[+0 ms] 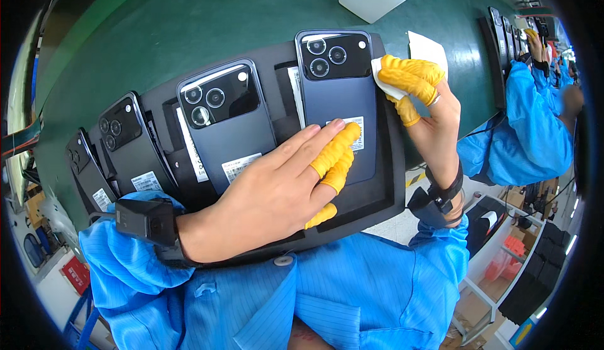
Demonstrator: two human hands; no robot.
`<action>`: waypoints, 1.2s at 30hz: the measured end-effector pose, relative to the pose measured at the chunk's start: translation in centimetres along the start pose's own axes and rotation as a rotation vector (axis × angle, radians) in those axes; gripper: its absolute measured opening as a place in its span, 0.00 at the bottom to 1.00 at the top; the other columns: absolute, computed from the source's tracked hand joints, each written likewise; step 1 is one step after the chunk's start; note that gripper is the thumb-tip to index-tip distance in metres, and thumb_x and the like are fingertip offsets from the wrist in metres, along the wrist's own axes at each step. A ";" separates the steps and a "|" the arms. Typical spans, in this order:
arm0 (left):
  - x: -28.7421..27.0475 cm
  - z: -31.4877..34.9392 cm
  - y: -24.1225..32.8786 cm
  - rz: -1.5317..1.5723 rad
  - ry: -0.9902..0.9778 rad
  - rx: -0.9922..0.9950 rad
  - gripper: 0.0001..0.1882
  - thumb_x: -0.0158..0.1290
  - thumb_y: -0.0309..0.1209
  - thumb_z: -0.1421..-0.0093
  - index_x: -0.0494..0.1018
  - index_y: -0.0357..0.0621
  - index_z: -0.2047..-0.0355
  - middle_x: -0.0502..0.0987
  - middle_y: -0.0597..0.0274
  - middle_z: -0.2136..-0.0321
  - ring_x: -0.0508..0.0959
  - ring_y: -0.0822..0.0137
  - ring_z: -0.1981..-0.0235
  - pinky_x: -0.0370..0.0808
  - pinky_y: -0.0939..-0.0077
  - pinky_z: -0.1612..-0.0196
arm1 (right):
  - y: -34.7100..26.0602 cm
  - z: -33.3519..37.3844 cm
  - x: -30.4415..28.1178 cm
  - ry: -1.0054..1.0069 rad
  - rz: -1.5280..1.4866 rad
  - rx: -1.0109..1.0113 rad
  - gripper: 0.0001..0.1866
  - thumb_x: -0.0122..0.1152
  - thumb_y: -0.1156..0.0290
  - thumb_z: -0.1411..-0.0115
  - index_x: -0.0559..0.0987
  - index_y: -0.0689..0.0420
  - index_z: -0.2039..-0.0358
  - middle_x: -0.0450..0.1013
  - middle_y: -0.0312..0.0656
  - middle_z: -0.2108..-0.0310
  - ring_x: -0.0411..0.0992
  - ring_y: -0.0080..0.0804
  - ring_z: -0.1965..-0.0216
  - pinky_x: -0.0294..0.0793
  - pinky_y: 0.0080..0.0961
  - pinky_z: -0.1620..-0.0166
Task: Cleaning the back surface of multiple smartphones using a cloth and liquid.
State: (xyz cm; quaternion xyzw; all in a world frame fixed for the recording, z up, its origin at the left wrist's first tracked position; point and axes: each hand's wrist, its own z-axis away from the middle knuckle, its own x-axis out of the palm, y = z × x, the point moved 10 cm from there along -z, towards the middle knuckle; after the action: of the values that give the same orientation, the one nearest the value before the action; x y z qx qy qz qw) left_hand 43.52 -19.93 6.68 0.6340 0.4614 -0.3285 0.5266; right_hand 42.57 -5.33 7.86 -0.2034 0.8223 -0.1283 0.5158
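The step in hand looks like wiping the dark blue smartphone (pixel 327 101), which lies back-up in the black foam tray (pixel 396 174), right of the frame's centre and reaching toward the top. The right hand (pixel 431 107), at the right of the frame, has its yellow-covered fingers pinched together on a white cloth (pixel 385 85), which meets the phone's upper right edge, beside the camera panel (pixel 353 63). The left hand (pixel 264 186) comes in from the lower left, palm down, its fingers nearly straight and close together on the phone's back, the thumb apart at the lower side.

To do this well, I would press only enough with the left hand to steady the phone, and let the covered fingers bear the weight, since the two bare ones could leave prints. They should rest lightly on the white label (pixel 355 139), whose corners might lift under rubbing. A smooth fold of cloth, drawn along the edge in short strokes, would probably serve better than a bunched corner, with gentler pressure around the lenses.

The phone's camera end points to the top of the frame. Its long axis runs nearly up and down, the top tipped slightly left.
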 end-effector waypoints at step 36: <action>0.5 -0.1 -0.1 0.030 -0.041 -0.005 0.25 0.56 0.38 0.59 0.74 0.33 0.63 0.67 0.34 0.47 0.66 0.50 0.41 0.65 0.63 0.39 | -3.3 -6.3 -0.5 0.055 -0.008 -0.393 0.14 0.65 0.82 0.55 0.81 0.61 0.64 0.78 0.46 0.65 0.76 0.45 0.61 0.74 0.36 0.55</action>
State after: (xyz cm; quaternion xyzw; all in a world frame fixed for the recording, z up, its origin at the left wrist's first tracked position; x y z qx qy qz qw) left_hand 43.62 -19.75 6.21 0.6327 0.4418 -0.3320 0.5424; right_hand 37.78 -8.05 12.37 -0.2997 0.8446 0.0270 0.4429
